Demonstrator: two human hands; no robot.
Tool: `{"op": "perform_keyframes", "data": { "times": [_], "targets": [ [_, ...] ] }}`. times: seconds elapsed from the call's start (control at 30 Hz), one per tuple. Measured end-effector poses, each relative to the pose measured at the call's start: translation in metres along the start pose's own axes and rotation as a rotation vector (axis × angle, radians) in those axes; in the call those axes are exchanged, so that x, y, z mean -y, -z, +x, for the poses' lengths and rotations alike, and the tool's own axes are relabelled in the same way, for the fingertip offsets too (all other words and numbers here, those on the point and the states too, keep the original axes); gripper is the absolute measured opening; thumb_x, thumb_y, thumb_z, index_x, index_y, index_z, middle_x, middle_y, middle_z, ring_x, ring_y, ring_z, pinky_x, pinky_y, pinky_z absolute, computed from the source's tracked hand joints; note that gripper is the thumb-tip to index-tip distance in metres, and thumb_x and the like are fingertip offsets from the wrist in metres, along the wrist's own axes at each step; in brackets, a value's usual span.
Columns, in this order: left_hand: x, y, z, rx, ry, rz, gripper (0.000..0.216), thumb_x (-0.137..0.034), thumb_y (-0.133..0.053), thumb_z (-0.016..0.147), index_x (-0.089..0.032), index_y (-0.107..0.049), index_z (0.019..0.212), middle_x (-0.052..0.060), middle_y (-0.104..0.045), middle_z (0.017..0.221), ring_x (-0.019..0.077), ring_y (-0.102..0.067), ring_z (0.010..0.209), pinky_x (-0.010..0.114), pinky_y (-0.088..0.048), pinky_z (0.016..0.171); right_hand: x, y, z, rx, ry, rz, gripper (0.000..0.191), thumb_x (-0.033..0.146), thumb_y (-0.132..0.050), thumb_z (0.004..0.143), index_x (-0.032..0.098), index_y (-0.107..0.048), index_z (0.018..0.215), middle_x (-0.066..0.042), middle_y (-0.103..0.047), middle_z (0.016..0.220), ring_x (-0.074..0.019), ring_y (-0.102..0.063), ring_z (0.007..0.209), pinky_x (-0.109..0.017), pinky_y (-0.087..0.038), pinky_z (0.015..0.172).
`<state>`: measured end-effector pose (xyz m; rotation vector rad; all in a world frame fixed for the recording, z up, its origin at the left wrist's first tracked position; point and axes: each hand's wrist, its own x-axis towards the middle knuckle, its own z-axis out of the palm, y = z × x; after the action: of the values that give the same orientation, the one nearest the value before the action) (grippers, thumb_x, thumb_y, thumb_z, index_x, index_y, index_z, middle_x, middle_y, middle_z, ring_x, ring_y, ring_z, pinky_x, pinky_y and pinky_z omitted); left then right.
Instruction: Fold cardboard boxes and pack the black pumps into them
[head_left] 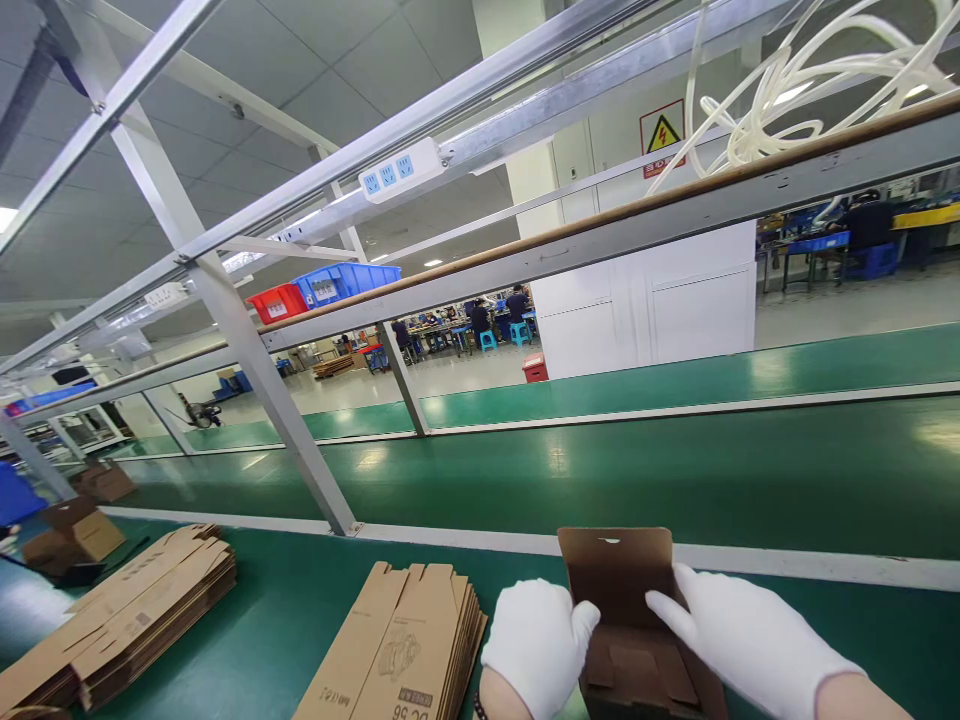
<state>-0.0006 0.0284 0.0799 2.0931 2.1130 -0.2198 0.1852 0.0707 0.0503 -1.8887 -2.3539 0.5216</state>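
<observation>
Box (630, 650): open brown carton, bottom of the head view, between the left and right fingers.
Right hand (750, 630): white-gloved; seems to grasp the box's right edge, thumb inside.
Left hand (536, 635): gloved, thumb at the box's left edge; other fingertips hidden, so I cannot tell whether they grip.
Flap (616, 550): upright beyond both thumbs; it could crease crookedly if pressed while the walls sit out of square. Glove cloth could slip on the card.
Stack (405, 650): flat cartons just left of the left fingers; a sideways wrist knock could skew it.
Bench (262, 600): green, under box and stack; an uneven push from either hand could slide the box.
Belt (525, 460): green and shiny, beyond the fingertips, past a white strip (480, 541).
Room: above and beyond the fingers, metal posts (270, 390), bins (349, 285), coiled tubing (787, 110), electrical warning sign (663, 135); far off, seated people (480, 318).
</observation>
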Motion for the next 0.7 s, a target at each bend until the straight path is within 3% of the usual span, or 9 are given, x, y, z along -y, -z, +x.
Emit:
{"op": "perform_keyframes", "data": {
  "times": [0.3,0.5,0.6,0.7],
  "targets": [
    [0.004,-0.007,0.002,-0.047,-0.004,-0.016,0.052,-0.043,-0.027,0.099,-0.015,-0.071,0.099,0.015,-0.07,0.099,0.0347,-0.065,0.097,0.047,-0.05,0.083,0.001,0.001,0.0,-0.04,0.049,-0.062,0.036,0.028,-0.035,0.097,0.011,-0.065,0.106,-0.02,-0.072,0.096,-0.0359,-0.069,0.089,-0.045,-0.051,0.075],
    [0.015,-0.009,0.005,-0.099,-0.033,-0.118,0.045,-0.047,-0.038,0.093,-0.018,-0.071,0.088,0.011,-0.071,0.091,0.0311,-0.067,0.089,0.039,-0.049,0.076,0.003,0.007,0.0,-0.111,0.021,-0.089,0.04,0.02,-0.028,0.098,0.017,-0.064,0.116,-0.013,-0.074,0.096,-0.0322,-0.071,0.087,-0.044,-0.053,0.077],
    [0.021,-0.005,0.004,-0.085,-0.082,-0.214,0.046,-0.051,-0.037,0.093,-0.021,-0.071,0.087,0.008,-0.072,0.085,0.0278,-0.068,0.083,0.034,-0.049,0.071,0.0,0.005,0.001,-0.21,0.019,-0.034,0.045,0.023,-0.026,0.098,0.018,-0.056,0.131,-0.012,-0.074,0.1,-0.0303,-0.071,0.086,-0.043,-0.055,0.076],
    [0.024,0.001,0.002,-0.073,-0.129,-0.319,0.047,-0.054,-0.034,0.095,-0.025,-0.071,0.097,0.006,-0.073,0.09,0.0246,-0.068,0.084,0.03,-0.05,0.072,-0.006,-0.001,0.004,-0.414,0.115,0.047,0.05,0.025,-0.025,0.096,0.017,-0.052,0.137,-0.013,-0.071,0.114,-0.0295,-0.071,0.092,-0.041,-0.057,0.077]
  ]
}}
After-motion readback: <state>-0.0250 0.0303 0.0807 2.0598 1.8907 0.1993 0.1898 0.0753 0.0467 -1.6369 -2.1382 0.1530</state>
